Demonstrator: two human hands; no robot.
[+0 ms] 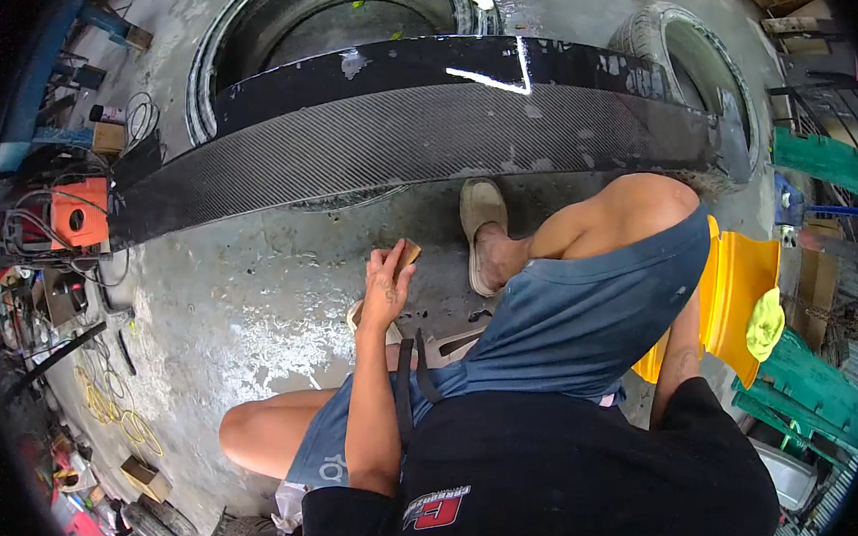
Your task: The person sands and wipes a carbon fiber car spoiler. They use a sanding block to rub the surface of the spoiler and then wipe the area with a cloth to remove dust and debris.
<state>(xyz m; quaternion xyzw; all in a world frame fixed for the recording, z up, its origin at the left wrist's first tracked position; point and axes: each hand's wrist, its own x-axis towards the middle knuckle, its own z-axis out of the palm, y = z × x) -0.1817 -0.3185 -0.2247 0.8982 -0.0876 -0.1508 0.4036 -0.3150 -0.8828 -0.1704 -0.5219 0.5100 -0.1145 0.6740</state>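
My left hand (385, 285) is closed around a small brown block (408, 253), held over the wet floor in front of me. Its fingers wrap the block's far side. Beyond it stretches a long, curved carbon-fibre panel (421, 136), dark and wet, with a woven surface and a glossy black far edge. The block is apart from the panel. My right forearm (677, 363) reaches down beside my raised right knee, next to a yellow plastic thing (735, 293); the leg hides my right hand.
The panel lies across a large tyre (199, 76) and a second tyre (731, 63). An orange machine (79, 213) with cables stands at the left. A bright green-yellow cloth (765, 324) hangs on the yellow plastic. A yellow hose (114, 410) lies coiled on the left.
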